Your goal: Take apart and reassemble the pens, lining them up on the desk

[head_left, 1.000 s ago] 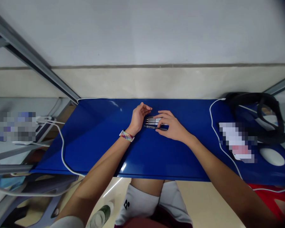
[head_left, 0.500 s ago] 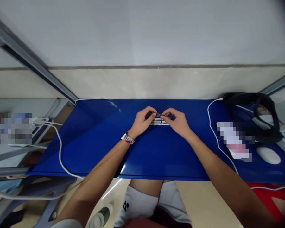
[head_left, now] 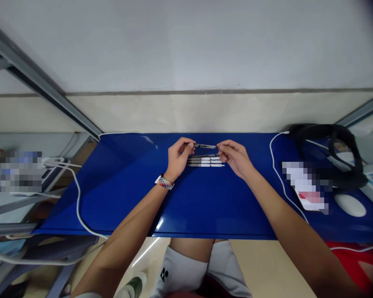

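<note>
My left hand (head_left: pixel 179 155) and my right hand (head_left: pixel 234 156) hold a dark pen (head_left: pixel 205 146) between them, one at each end, just above the blue table (head_left: pixel 130 186). The left fingertips pinch its left end, the right fingertips its right end. Right below it, a row of three white pens (head_left: pixel 206 161) lies side by side on the table between my hands. A multicoloured band sits on my left wrist.
A white cable (head_left: pixel 78 198) runs along the table's left edge, another white cable (head_left: pixel 278 174) on the right. Black headphones (head_left: pixel 335 149) and a white mouse (head_left: pixel 349 205) lie at the right end. A bottle (head_left: pixel 132 286) stands on the floor by my knees.
Both hands came together over the pens, then drew apart and lifted one dark pen off the row. My right hand no longer covers the pens.
</note>
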Available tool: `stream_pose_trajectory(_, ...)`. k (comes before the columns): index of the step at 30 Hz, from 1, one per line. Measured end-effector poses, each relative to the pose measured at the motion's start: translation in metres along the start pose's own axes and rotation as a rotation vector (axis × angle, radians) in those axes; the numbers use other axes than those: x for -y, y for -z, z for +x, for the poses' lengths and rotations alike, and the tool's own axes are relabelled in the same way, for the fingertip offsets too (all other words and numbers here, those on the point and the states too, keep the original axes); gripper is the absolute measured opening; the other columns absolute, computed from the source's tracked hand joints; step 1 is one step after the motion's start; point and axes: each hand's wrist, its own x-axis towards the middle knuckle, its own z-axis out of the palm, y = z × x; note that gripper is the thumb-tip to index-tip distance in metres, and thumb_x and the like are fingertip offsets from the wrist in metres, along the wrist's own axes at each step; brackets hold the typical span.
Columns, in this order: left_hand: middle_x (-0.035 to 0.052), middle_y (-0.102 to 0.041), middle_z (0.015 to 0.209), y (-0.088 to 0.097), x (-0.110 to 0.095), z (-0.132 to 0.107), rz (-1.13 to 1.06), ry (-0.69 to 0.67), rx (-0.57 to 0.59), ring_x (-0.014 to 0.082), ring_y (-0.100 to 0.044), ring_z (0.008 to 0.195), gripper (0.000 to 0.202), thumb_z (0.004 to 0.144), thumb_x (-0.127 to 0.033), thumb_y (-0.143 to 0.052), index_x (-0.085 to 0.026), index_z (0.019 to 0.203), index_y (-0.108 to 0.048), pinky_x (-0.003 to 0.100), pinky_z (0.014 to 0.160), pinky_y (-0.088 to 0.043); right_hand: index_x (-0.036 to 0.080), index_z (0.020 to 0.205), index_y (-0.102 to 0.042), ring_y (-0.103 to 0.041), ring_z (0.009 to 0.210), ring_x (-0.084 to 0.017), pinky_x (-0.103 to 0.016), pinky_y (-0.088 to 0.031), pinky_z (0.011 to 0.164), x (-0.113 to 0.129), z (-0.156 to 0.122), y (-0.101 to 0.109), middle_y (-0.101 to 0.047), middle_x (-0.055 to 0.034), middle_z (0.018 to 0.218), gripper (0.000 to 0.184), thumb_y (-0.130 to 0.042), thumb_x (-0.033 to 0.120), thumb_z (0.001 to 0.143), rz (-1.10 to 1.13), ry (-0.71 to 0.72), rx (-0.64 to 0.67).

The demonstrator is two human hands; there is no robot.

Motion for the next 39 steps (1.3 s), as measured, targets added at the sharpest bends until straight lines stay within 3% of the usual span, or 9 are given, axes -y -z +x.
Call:
stream_pose_trajectory(4,0.0004,-0.069,0.076,0.000,-0.003,0.001,-0.038,0.043,0.018,0.0120,-0.064,0.062,0.019,0.101,-0.039,-0.072,-0.021,0.100,-0.077,0.026,0.062,-0.052,0.022,0.093,-0.084,-0.065,0.062,-0.014,-0.030,-0.054,0.061,0.000,0.000,0.000,-0.076,-0.0027,0.078,0.028,-0.097,0.041,0.076,-0.036,0.021,-0.015)
stream_pose_trajectory(8,-0.0040,-0.050,0.059,-0.001,-0.001,0.005,-0.115,0.128,-0.006,0.0100,-0.044,0.050,0.020,0.098,-0.039,-0.072,-0.021,0.088,-0.073,0.024,0.047,-0.033,0.022,0.092,-0.083,-0.070,0.066,-0.016,-0.033,-0.058,0.067,-0.002,0.000,-0.002,-0.078,-0.0033,0.078,0.030,-0.099,0.041,0.074,-0.090,0.067,-0.007)
stream_pose_trajectory(15,-0.0083,-0.032,0.052,-0.001,0.003,0.009,-0.222,0.231,-0.016,0.0089,-0.025,0.044,0.028,0.095,-0.049,-0.075,-0.023,0.087,-0.068,0.026,0.045,-0.018,0.022,0.093,-0.083,-0.073,0.068,-0.018,-0.036,-0.061,0.070,-0.006,0.000,-0.005,-0.079,-0.0033,0.080,0.029,-0.098,0.041,0.076,-0.114,0.108,-0.010)
stream_pose_trajectory(23,-0.0032,-0.059,0.063,0.002,-0.004,0.006,-0.043,0.152,0.101,0.0120,-0.054,0.054,0.029,0.097,-0.050,-0.076,-0.022,0.102,-0.075,0.026,0.054,-0.041,0.024,0.095,-0.084,-0.074,0.072,-0.018,-0.036,-0.064,0.075,-0.003,0.002,0.002,-0.079,-0.0030,0.084,0.030,-0.098,0.042,0.077,0.004,0.066,-0.073)
stream_pose_trajectory(28,-0.0021,-0.048,0.049,0.007,-0.004,0.006,0.226,0.146,0.102,0.0119,-0.048,0.048,0.062,0.106,-0.063,-0.057,-0.019,0.063,-0.066,0.027,0.053,-0.036,0.024,0.096,-0.084,-0.074,0.072,-0.018,-0.038,-0.065,0.076,-0.003,0.002,0.002,-0.079,-0.0031,0.084,0.030,-0.099,0.042,0.076,0.011,0.063,-0.052)
stream_pose_trajectory(30,-0.0009,-0.049,0.048,0.010,-0.003,0.006,0.242,0.149,0.113,0.0123,-0.049,0.048,0.068,0.109,-0.064,-0.049,-0.019,0.060,-0.065,0.028,0.054,-0.038,0.024,0.096,-0.084,-0.074,0.072,-0.018,-0.038,-0.066,0.077,-0.003,0.002,0.001,-0.079,-0.0030,0.084,0.031,-0.099,0.042,0.076,0.003,0.064,-0.047)
stream_pose_trajectory(34,-0.0040,-0.059,0.063,0.012,-0.003,0.007,0.123,0.094,0.141,0.0133,-0.057,0.056,0.033,0.099,-0.053,-0.074,-0.022,0.112,-0.075,0.026,0.058,-0.044,0.024,0.096,-0.083,-0.074,0.074,-0.018,-0.037,-0.065,0.077,-0.004,0.002,0.002,-0.079,-0.0027,0.086,0.031,-0.098,0.044,0.077,-0.001,0.071,-0.068)
stream_pose_trajectory(36,-0.0039,-0.063,0.069,0.012,-0.003,0.008,0.105,0.069,0.134,0.0131,-0.059,0.058,0.036,0.093,-0.047,-0.082,-0.024,0.120,-0.072,0.026,0.059,-0.046,0.024,0.095,-0.083,-0.074,0.074,-0.018,-0.037,-0.064,0.077,-0.003,0.002,0.003,-0.079,-0.0024,0.085,0.031,-0.098,0.044,0.076,0.002,0.068,-0.083)
stream_pose_trajectory(39,-0.0003,-0.065,0.064,0.012,-0.002,0.009,0.130,0.099,0.127,0.0132,-0.060,0.058,0.037,0.100,-0.054,-0.072,-0.020,0.088,-0.076,0.026,0.060,-0.047,0.024,0.095,-0.082,-0.074,0.073,-0.018,-0.038,-0.064,0.077,-0.002,0.003,0.004,-0.078,-0.0025,0.084,0.032,-0.098,0.044,0.075,0.008,0.059,-0.098)
